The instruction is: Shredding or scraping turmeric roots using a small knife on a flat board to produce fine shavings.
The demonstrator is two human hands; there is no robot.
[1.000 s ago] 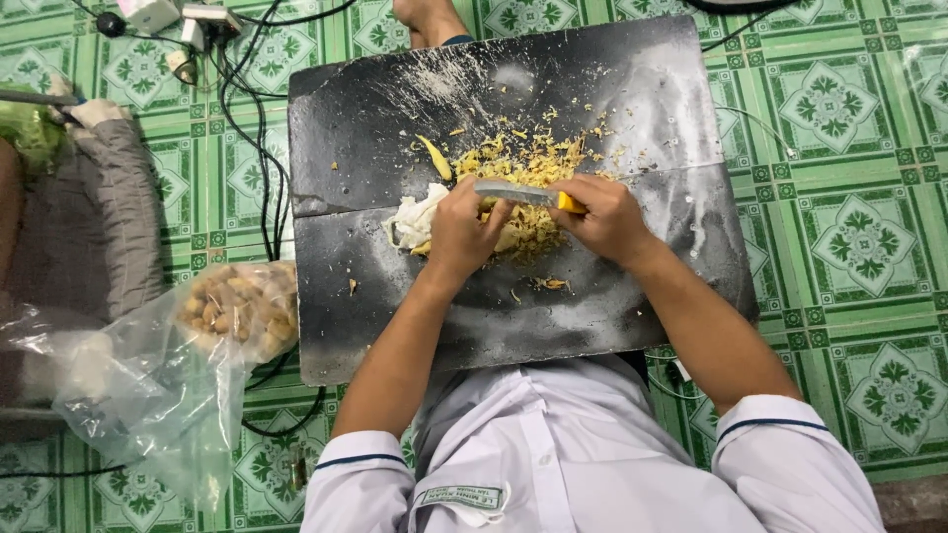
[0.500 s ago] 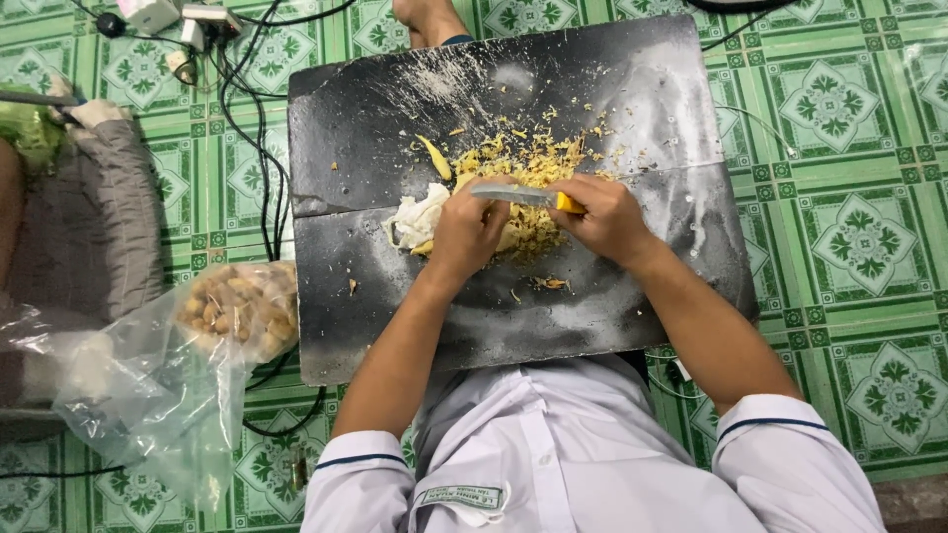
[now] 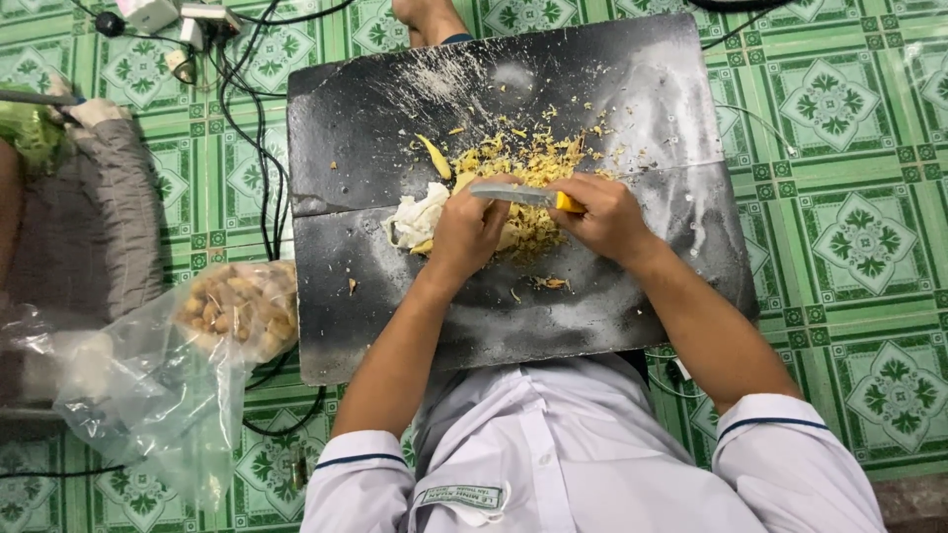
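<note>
Yellow chopped ginger-like shreds (image 3: 528, 173) already heap mid-way on the dark flat board (image 3: 395, 109), much done, while my right hand (image 3: 602, 217) grips the yellow-handled knife (image 3: 523, 195) and my left hand (image 3: 469, 232) clamps the remaining pale chunk (image 3: 415, 217).

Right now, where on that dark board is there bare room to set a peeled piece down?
The dark board is bare along its right side, beyond the right hand, and along the near edge below the left hand. The centre is crowded with yellow scraps, the knife and a pale cloth.
</note>
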